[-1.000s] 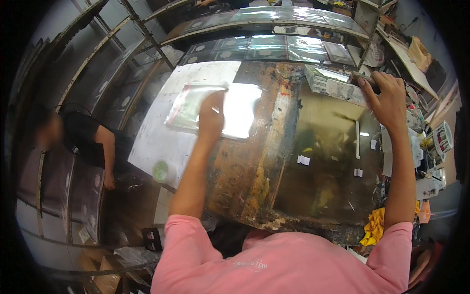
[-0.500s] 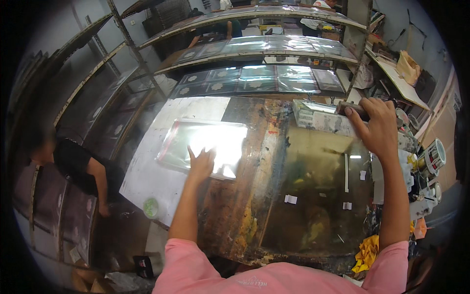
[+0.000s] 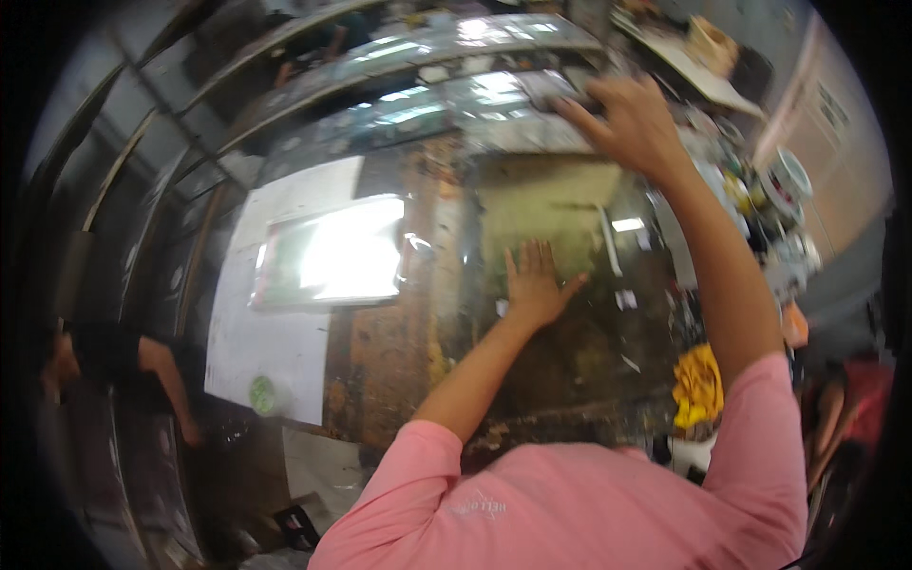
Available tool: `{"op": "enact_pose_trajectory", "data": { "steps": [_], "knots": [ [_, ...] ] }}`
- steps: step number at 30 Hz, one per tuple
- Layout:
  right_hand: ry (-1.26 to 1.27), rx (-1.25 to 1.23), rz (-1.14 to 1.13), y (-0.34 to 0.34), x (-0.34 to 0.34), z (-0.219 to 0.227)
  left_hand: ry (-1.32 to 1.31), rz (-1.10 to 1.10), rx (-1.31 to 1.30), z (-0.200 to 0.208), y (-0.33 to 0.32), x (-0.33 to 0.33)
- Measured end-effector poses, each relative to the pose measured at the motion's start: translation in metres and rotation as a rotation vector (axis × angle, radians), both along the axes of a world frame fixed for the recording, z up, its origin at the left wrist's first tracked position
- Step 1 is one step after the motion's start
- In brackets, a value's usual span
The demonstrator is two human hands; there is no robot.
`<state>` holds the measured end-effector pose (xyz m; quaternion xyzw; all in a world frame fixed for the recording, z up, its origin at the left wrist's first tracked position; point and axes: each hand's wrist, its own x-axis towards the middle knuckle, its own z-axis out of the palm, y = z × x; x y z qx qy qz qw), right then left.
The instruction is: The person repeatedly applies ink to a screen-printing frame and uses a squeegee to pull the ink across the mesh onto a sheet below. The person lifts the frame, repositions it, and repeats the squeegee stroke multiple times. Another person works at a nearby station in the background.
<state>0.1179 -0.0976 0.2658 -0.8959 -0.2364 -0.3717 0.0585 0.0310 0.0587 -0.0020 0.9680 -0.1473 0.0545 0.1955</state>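
Left hand (image 3: 534, 283): flat and spread, fingers fanned apart with the thumb splayed to the right, palm pressed against the glass top of the large aquarium tank (image 3: 560, 214); it pinches and holds nothing. Right hand (image 3: 632, 123): raised at the far edge of the same tank, fingers extended and slightly curled over the rim near a grey box-like fitting (image 3: 560, 90); whether it clasps the rim or merely rests on it cannot be told through the motion blur. Tank: occupies the centre of the view directly in front of the person, murky green-brown water, rust-stained frame bar (image 3: 432, 275) running down its left portion, small white tags on the glass. Both forearms: bare, emerging from pink sleeves (image 3: 570, 513) at the lower edge. Left of the tank: a white sheet (image 3: 275, 351) lying flat, bearing a bright glaring tray-like panel (image 3: 332, 252) and a small green round item (image 3: 263, 393) near its lower corner. Right of the tank, just beside its lower corner: a crumpled yellow cloth (image 3: 698, 385). Behind the tank: further glass tanks on long metal shelving (image 3: 418, 47). Far left, well apart: another person's arm (image 3: 166, 380) in dark clothing. Far right: a cluttered bench (image 3: 779, 190), details too blurred to distinguish.
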Motion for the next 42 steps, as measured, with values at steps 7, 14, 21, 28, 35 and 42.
{"op": "enact_pose_trajectory", "data": {
  "steps": [7, 14, 21, 28, 35, 42],
  "knots": [
    [-0.074, 0.001, 0.075, -0.006, 0.005, -0.006, -0.051, -0.177, 0.133, -0.011, -0.005, -0.026],
    [0.046, 0.041, 0.066, -0.003, 0.007, 0.016, -0.041, -0.163, 0.124, 0.005, -0.043, -0.042],
    [0.146, 0.007, 0.108, -0.007, 0.022, 0.029, -0.074, -0.207, 0.074, 0.005, -0.049, -0.055],
    [0.142, 0.030, 0.095, -0.004, 0.020, 0.031, -0.079, -0.200, 0.111, 0.001, -0.049, -0.050],
    [0.137, 0.003, 0.078, -0.004, 0.021, 0.032, -0.105, -0.206, 0.095, 0.002, -0.049, -0.051],
    [0.167, 0.027, 0.021, -0.001, 0.019, 0.032, -0.144, -0.224, 0.012, 0.000, -0.047, -0.050]
  ]
}}
